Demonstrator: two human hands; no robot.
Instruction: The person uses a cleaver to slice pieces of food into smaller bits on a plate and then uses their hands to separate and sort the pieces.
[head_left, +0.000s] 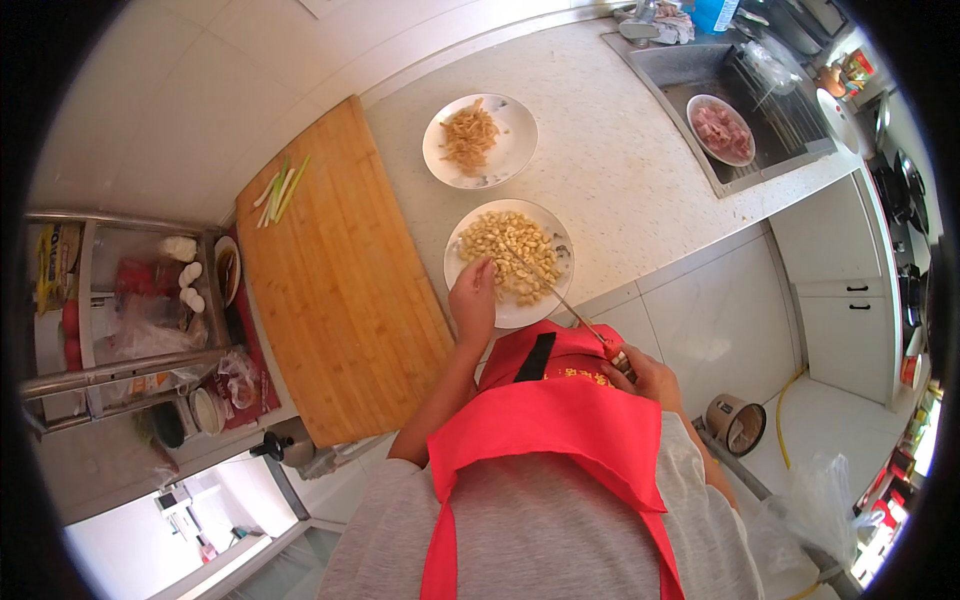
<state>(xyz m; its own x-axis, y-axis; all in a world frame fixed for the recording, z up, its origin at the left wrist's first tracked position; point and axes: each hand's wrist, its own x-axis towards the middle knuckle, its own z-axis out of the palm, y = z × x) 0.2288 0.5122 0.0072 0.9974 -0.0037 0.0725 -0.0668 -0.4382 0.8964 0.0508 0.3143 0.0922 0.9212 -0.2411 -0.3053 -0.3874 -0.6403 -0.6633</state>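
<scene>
A white plate (517, 319) near the counter's front edge holds a heap of pale shelled nuts (517, 255), which look like peanuts. My left hand (474, 294) is at the plate's left side, its bent fingertips beside the nuts. Whether anything is between those fingertips cannot be made out. My right hand (641, 375) grips the handle of a long knife (559, 298), its thin blade seen nearly edge-on. The blade's far end reaches over the nuts. Behind stands another white plate (519, 135) with a pile of light-brown shreds (469, 137).
A large wooden cutting board (345, 300) lies on the left, with cut scallion pieces (281, 191) on it. Right of the counter (622, 165), a bowl of raw meat (720, 131) sits in the sink (679, 75). A metal rack (127, 367) stands far left, with eggs (192, 287).
</scene>
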